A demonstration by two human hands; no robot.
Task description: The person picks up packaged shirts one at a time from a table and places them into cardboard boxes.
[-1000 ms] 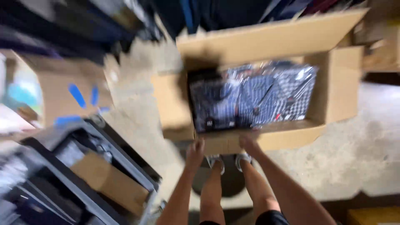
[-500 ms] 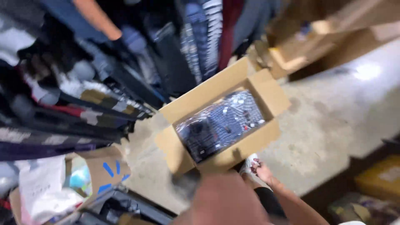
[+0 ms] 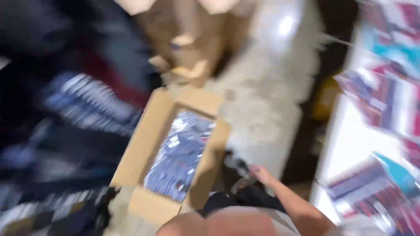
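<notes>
An open cardboard box [image 3: 144,144] stands on the floor in the middle of the blurred view. Inside it lie blue-and-white checked garments in clear plastic [image 3: 181,153]. My right hand [image 3: 261,174] hangs just right of the box's right flap, with the forearm running in from the lower right. Blur hides whether its fingers are closed or hold anything. My left hand is out of sight. A blurred skin-coloured shape [image 3: 210,225] fills the bottom edge, and I cannot tell what it is.
Dark and striped clothes [image 3: 83,105] crowd the left side. More cardboard boxes [image 3: 188,39] stand beyond the open box. Pale concrete floor [image 3: 267,100] runs up the middle right. A white surface with colourful packaged items [image 3: 380,131] lies at the right.
The camera has swung sharply, so the box now lies lengthwise and the table has come into view at right. Both hands gripped the box's near edge one second ago; now only the right hand shows, beside it.
</notes>
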